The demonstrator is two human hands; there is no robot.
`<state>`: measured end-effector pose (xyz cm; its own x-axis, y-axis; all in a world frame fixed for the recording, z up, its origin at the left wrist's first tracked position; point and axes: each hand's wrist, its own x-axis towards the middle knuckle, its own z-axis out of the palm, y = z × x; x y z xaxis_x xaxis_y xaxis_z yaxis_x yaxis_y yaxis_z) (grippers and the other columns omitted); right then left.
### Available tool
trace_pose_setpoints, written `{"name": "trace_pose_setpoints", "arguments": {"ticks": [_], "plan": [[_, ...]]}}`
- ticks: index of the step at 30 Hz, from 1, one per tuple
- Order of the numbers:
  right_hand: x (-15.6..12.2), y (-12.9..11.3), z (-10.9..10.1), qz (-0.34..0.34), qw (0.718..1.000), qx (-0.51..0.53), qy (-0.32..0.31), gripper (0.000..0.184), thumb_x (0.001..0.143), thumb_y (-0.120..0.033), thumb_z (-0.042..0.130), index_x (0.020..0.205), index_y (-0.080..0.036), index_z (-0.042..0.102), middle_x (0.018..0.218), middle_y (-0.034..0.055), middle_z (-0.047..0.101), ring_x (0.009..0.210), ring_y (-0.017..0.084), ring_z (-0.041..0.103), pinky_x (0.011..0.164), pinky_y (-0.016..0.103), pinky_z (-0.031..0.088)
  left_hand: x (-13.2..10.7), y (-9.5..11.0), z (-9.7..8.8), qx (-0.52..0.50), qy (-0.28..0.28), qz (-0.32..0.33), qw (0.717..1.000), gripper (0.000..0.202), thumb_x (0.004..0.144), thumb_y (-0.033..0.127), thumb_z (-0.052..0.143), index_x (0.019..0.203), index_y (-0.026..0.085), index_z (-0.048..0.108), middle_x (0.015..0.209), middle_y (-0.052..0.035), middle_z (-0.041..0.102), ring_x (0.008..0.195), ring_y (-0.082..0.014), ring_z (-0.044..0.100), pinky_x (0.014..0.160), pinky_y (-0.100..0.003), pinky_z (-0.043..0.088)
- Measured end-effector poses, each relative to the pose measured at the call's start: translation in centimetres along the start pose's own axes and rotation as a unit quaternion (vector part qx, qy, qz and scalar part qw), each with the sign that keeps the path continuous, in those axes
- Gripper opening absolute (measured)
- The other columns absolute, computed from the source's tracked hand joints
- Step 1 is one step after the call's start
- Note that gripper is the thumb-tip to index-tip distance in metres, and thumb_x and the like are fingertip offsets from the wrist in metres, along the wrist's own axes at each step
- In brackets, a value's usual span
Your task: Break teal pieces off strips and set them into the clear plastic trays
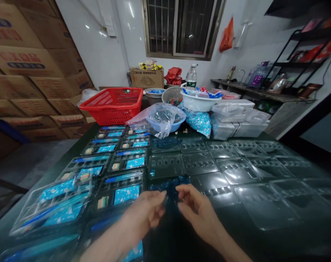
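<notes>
premises: a small packing workshop. evidence: printed cartons (20,65) stacked at ten o'clock; a long table (177,238) at six, laid with rows of clear trays (200,163), some containing pens (124,177); a red basket (110,112) and a white basin (199,103) of blue pieces near twelve.

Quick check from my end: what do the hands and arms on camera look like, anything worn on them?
The left hand and right hand are both ungloved. The left forearm and right forearm show no sleeve, watch or bracelet within the picture. Blur hides finer detail, such as markings.
</notes>
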<state>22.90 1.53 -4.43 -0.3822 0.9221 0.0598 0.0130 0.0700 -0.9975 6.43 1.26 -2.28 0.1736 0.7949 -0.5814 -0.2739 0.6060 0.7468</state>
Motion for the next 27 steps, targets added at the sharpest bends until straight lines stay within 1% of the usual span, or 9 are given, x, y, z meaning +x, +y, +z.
{"name": "trace_pose_setpoints", "arguments": {"ticks": [2,4,10,12,15,17,21,24,27], "plan": [[0.3,-0.8,0.2,-0.103,0.989,-0.102,-0.013,0.03,0.074,-0.015,0.053,0.102,-0.023,0.055,0.092,0.0031,0.052,0.066,0.009,0.049,0.058,0.022,0.041,0.3,0.1,-0.2,-0.015,0.003,-0.001,1.0,0.025,0.067,0.036,0.064,0.067,0.014,0.053,0.047,0.0033,0.042,0.044,-0.0076,0.039,0.037,-0.019,0.013],[1.0,-1.2,0.5,-0.161,0.973,-0.162,-0.037,0.023,0.076,-0.013,0.05,0.096,-0.021,0.059,0.086,0.0032,0.053,0.069,0.011,0.051,0.061,0.022,0.042,0.4,0.4,-0.4,-0.032,-0.01,-0.003,0.999,0.022,0.069,0.032,0.062,0.064,0.013,0.052,0.048,0.0023,0.043,0.044,-0.0079,0.04,0.037,-0.018,0.016],[3.6,-1.3,1.0,-0.179,0.959,-0.215,-0.038,0.018,0.076,-0.013,0.053,0.092,-0.02,0.059,0.076,0.0006,0.054,0.066,0.009,0.052,0.059,0.02,0.041,0.0,1.1,-1.5,-0.13,-0.075,0.044,0.988,0.01,0.071,0.021,0.062,0.071,0.012,0.058,0.061,-0.0004,0.05,0.054,-0.0078,0.047,0.041,-0.018,0.025],[4.1,-1.4,1.3,-0.192,0.952,-0.237,-0.039,0.016,0.077,-0.016,0.053,0.091,-0.02,0.058,0.075,0.0006,0.054,0.065,0.01,0.052,0.059,0.02,0.041,0.0,1.1,-1.9,-0.135,-0.087,0.067,0.985,0.012,0.072,0.021,0.063,0.067,0.011,0.058,0.059,0.0004,0.049,0.052,-0.0062,0.045,0.042,-0.017,0.026],[5.1,-1.5,1.9,-0.216,0.929,-0.297,-0.044,0.014,0.079,-0.02,0.049,0.09,-0.019,0.057,0.076,0.0018,0.054,0.065,0.011,0.051,0.059,0.022,0.039,0.1,1.4,-2.6,-0.142,-0.068,0.082,0.984,0.016,0.071,0.022,0.064,0.062,0.011,0.056,0.054,0.0023,0.046,0.05,-0.0048,0.043,0.043,-0.017,0.027],[6.5,-1.3,2.0,-0.228,0.916,-0.326,-0.045,0.014,0.08,-0.022,0.047,0.089,-0.019,0.057,0.075,0.002,0.054,0.065,0.011,0.05,0.059,0.023,0.038,0.4,1.9,-3.1,-0.13,-0.037,0.081,0.987,0.015,0.07,0.025,0.064,0.067,0.013,0.056,0.057,0.0024,0.048,0.049,-0.0049,0.044,0.041,-0.016,0.026],[11.8,-0.1,1.7,-0.212,0.887,-0.411,-0.013,0.017,0.081,-0.028,0.049,0.09,-0.019,0.058,0.077,0.0018,0.057,0.069,0.012,0.052,0.063,0.023,0.038,1.3,3.5,-4.7,0.018,0.05,0.176,0.983,0.023,0.07,0.032,0.063,0.086,0.016,0.057,0.056,0.0041,0.048,0.046,-0.0061,0.04,0.037,-0.017,0.021],[15.6,1.1,1.6,-0.186,0.843,-0.504,-0.019,0.018,0.082,-0.03,0.048,0.091,-0.021,0.061,0.083,0.0016,0.059,0.075,0.013,0.053,0.065,0.023,0.037,1.9,4.5,-6.1,0.166,0.114,0.257,0.945,0.022,0.07,0.03,0.062,0.085,0.014,0.06,0.058,0.0028,0.052,0.052,-0.0087,0.045,0.045,-0.019,0.032],[17.6,2.1,1.9,-0.181,0.825,-0.534,-0.042,0.017,0.081,-0.03,0.049,0.088,-0.021,0.063,0.084,0.002,0.06,0.08,0.015,0.052,0.068,0.024,0.036,2.5,5.0,-7.4,0.294,0.138,0.301,0.897,0.02,0.07,0.03,0.059,0.083,0.014,0.062,0.071,-0.002,0.06,0.065,-0.0139,0.052,0.059,-0.024,0.039]]}}
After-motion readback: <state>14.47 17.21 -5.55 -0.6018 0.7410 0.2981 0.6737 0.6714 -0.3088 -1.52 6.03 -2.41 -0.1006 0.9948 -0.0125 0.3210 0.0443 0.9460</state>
